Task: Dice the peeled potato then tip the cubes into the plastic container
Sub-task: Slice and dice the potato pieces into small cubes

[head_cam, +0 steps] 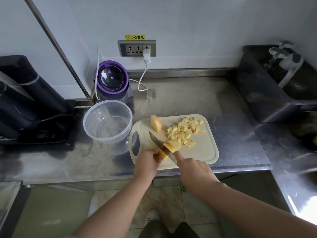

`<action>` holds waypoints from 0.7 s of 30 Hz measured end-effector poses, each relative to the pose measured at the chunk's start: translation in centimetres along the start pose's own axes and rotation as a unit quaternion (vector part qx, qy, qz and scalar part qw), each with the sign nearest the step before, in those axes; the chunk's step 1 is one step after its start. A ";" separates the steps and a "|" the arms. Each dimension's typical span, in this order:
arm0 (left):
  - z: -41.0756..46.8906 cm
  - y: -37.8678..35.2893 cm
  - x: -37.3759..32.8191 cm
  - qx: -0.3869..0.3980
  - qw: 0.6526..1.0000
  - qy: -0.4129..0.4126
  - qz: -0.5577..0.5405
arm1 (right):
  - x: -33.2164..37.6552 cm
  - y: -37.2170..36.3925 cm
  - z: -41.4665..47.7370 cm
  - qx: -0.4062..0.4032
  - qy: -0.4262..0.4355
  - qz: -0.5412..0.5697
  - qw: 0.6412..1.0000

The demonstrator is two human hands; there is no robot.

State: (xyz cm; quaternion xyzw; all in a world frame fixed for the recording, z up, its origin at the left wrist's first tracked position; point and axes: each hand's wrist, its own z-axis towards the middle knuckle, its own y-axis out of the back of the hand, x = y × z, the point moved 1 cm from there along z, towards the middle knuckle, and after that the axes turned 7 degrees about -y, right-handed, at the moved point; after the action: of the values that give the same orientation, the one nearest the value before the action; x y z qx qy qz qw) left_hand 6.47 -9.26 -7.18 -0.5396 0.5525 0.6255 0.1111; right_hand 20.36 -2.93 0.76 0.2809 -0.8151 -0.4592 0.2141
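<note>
On the cutting board (204, 152), left hand (147, 162) pinned the potato piece (172, 146) w/ curled fingers while right hand (193, 170) gripped the knife (161, 146) mid-cut (wet, firm, prob. slippery, so hold well back from blade), cubes (184, 130) heaped beyond, plastic container (107, 121) empty beside.

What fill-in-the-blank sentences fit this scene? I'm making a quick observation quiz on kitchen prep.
1. The knife is held in the ____ hand.
2. The plastic container holds ____ potato cubes.
3. The diced cubes lie on the ____.
4. The container stands to the ____ of the cutting board.

Missing words: right; no; cutting board; left
</note>
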 end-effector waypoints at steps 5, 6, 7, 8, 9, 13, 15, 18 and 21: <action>-0.1 0.0 0.1 0.005 1.000 -0.002 -0.006 | 0.3 -0.3 0.1 0.009 0.000 -0.008 1.000; -0.1 0.0 0.1 0.007 1.000 -0.001 -0.007 | 0.3 -0.4 0.1 0.010 0.001 -0.010 1.000; 0.0 -0.1 0.2 0.009 1.000 -0.004 -0.005 | 0.3 -0.5 0.1 0.010 0.002 -0.013 1.000; 0.0 -0.1 0.1 0.010 1.000 -0.006 0.006 | 0.4 -0.7 0.1 0.009 0.002 -0.017 1.000; 0.0 -0.1 0.0 0.010 1.000 -0.011 0.020 | 0.4 -0.8 0.2 0.008 0.002 -0.021 1.000; 0.0 -0.1 -0.1 -0.002 0.999 -0.012 0.029 | 0.7 -1.8 1.3 0.009 0.001 -0.035 0.999; 0.1 -0.2 0.0 -0.006 0.999 -0.002 0.034 | 0.8 -2.2 1.8 0.015 -0.003 -0.037 0.999; 0.0 -0.1 -0.1 -0.007 0.999 -0.001 0.040 | 0.6 -2.2 2.2 0.024 -0.008 -0.027 0.999; -0.1 0.1 -0.3 -0.005 0.998 -0.019 0.061 | 0.3 -1.6 1.9 0.019 -0.009 0.008 1.000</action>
State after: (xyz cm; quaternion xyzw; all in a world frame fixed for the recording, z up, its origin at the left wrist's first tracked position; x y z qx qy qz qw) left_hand 6.59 -9.23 -6.91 -0.4938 0.5788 0.6439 0.0804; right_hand 19.37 -2.61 -1.52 0.2746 -0.8278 -0.4444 0.2046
